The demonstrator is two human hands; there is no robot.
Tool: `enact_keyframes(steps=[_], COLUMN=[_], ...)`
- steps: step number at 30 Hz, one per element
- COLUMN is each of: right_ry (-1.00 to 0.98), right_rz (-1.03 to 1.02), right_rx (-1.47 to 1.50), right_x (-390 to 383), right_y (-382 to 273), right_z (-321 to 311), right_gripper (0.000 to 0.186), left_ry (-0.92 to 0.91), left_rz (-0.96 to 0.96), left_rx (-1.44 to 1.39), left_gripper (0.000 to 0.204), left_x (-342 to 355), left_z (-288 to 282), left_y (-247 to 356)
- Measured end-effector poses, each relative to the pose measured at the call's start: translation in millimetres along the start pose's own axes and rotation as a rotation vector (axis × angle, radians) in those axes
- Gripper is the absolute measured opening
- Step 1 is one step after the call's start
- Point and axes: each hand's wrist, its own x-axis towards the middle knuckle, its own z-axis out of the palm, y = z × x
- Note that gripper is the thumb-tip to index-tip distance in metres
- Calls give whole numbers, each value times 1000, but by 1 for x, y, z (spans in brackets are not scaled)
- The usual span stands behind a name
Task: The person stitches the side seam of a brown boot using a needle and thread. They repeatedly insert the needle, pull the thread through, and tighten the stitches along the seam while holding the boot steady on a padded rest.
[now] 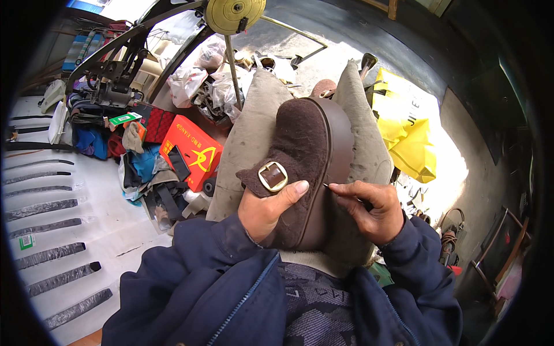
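Note:
A brown fuzzy shoe (301, 130) with a thick brown sole (340, 138) and a gold-rimmed buckle (272, 176) lies tilted across my lap, its toe pointing away from me. My left hand (259, 213) grips it near the buckle, thumb pressed on the upper. Against the side of the sole, my right hand (372, 210) pinches a thin, pointed tool (326, 185); only its small tip shows, close to the seam between upper and sole. The rest of the tool is hidden by my fingers. Grey cloth covers my knees (239, 138) on both sides of the shoe.
At the left stands a dark sewing machine (112, 86) with a brass-coloured wheel (235, 14). An orange-red box (193, 147) sits among cloth scraps, beside a white sheet with dark strips (49, 254). A yellow bag (407, 127) is at the right; plastic bags (187, 83) lie ahead.

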Motion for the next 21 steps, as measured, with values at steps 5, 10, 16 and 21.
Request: enact_keyframes(steps=[5,10,16,21], right_ry=[-9,-13,-101,-129], right_rz=[37,72,269,486], right_rx=[14,47,94,204], right_x=[3,9,17,22], right_y=[-5,-9,-21,-29], right_z=[-1,-3,-11,-11], right_gripper=[26,24,21,20], left_ry=[53,47,59,79], left_rz=[23,17,39,64], left_rx=[87,121,157,207], left_gripper=[20,17,15,13], left_x=[-2,1,1,2], left_z=[-2,-1,3,6], left_y=[-5,-6,-5,-2])
